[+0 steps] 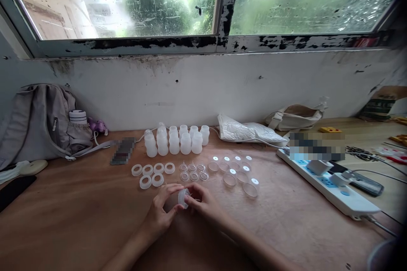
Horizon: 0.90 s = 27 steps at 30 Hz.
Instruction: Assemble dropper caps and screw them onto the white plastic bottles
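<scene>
Close to the table's front, my left hand [163, 208] and my right hand [203, 204] are both closed on one translucent bottle collar ring [182, 198], tilted on its side. A thin clear piece shows by my right fingers, perhaps a silicone teat; the fingers partly hide it. Beyond my left hand lie several translucent collar rings [158, 168]. Two rows of clear silicone teats [193, 176] sit just past the held ring. To their right are several clear round caps [230, 179] with white dots. Frosted small bottles [174, 142] stand in rows behind, a couple with something clear on top.
A white power strip [330, 186] with plugs and cables runs along the right. A silvery white package [251, 131] and a beige bag [295, 116] lie against the wall. A blurred phone-like object [123, 150] and a grey backpack [47, 123] are on the left.
</scene>
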{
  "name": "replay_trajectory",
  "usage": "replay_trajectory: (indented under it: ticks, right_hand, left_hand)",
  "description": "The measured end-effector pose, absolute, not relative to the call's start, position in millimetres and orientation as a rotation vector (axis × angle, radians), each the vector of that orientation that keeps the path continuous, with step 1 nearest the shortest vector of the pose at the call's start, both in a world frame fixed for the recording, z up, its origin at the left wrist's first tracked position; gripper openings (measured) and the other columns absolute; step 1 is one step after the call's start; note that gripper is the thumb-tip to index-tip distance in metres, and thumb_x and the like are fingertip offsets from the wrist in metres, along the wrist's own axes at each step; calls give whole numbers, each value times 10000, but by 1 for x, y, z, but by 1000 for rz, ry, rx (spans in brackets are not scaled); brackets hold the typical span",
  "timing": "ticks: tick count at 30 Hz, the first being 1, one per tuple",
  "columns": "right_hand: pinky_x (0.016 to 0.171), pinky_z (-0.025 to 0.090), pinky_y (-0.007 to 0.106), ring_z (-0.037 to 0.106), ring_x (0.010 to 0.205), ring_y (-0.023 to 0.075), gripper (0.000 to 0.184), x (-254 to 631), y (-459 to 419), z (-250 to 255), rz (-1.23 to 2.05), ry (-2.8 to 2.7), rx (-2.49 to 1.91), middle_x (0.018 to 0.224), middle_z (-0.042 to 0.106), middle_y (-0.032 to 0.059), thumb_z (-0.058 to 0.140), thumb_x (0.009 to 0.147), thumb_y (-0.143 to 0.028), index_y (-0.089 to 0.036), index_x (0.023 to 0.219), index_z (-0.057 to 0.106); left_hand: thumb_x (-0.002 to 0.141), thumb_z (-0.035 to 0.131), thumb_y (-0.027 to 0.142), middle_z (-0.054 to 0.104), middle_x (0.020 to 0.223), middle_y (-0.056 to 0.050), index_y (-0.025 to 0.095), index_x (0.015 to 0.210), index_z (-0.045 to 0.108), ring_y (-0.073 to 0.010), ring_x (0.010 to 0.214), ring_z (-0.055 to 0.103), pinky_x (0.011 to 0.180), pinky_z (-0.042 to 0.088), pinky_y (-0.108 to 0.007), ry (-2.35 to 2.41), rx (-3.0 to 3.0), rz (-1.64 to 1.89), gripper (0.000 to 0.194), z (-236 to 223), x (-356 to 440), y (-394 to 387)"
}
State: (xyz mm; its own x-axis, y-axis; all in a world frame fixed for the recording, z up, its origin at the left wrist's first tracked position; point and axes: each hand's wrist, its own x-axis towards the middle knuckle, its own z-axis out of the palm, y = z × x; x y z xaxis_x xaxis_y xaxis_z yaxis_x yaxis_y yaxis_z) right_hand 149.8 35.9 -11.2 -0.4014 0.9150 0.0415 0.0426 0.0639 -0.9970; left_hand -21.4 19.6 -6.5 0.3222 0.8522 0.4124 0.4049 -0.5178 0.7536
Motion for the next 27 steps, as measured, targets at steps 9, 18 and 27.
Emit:
replay_trajectory:
  ticks: [9,18,27]
  right_hand:
    - [356,359,172,454,372,56,340,147,36,-15,1484,-1452,-1057,545,501,-64,600,680,-459,-180,702,407]
    - [416,432,202,506,442,82,264,147,33,-11,1367,-1563,-1067,575,545,-30,547,729,-417,-165,763,477]
    - [493,450,211,540,554,103,147,147,30,-7,1284,-1683,-1000,672,582,-8,535,730,-239,-175,860,513]
  left_hand:
    - [817,442,300,595,840,-33,193,1114,457,-125,693,565,674,475,-244,1073,1793,919,315,2,-15,12]
    - [797,453,287,632,884,-53,175,1006,517,-165,788,596,711,478,-265,1184,1709,987,245,-6,-11,14]
    - [793,438,276,637,804,-30,182,935,529,-144,681,596,618,469,-234,1284,1783,1016,193,1,-8,9]
